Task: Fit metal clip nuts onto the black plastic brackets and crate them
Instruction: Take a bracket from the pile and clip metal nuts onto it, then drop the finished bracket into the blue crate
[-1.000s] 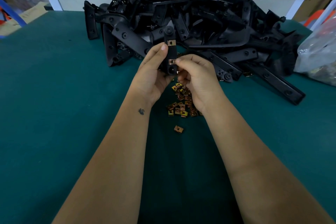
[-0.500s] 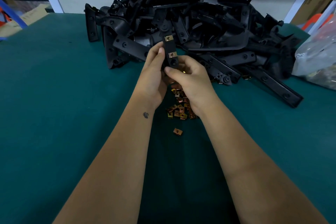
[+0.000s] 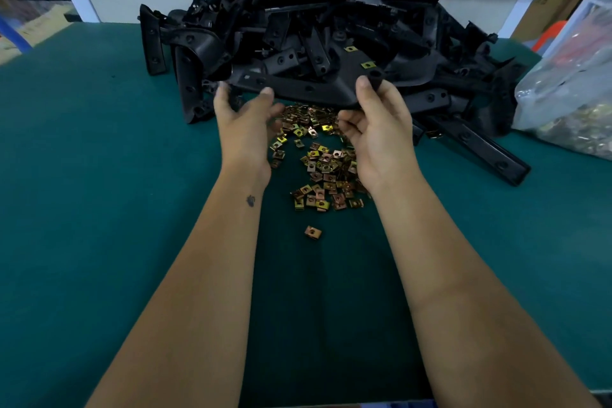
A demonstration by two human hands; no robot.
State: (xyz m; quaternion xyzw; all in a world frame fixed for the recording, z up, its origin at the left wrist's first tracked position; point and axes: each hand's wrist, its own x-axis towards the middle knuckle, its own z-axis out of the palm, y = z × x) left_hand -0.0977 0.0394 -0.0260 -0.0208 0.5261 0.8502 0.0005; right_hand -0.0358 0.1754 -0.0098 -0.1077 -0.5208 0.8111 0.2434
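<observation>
I hold a black plastic bracket [image 3: 308, 89] lying crosswise just above the green table, in front of the heap of black brackets [image 3: 314, 10]. My left hand [image 3: 245, 122] grips its left end, thumb on the front edge. My right hand [image 3: 381, 126] grips its right end, thumb on top. Two brass-coloured clip nuts [image 3: 367, 64] sit on the bracket's right arm. Below and between my hands lies a loose scatter of clip nuts [image 3: 321, 162]. One single clip nut [image 3: 313, 231] lies apart, nearer to me.
A clear plastic bag [image 3: 569, 93] with metal parts inside sits at the table's right edge. One long black bracket [image 3: 480, 149] sticks out of the heap toward the right. The green table mat [image 3: 99, 175] stretches left. Cardboard boxes stand behind.
The bracket was upright between my close-set hands; now it lies crosswise and my hands have spread to its two ends, farther forward by the heap.
</observation>
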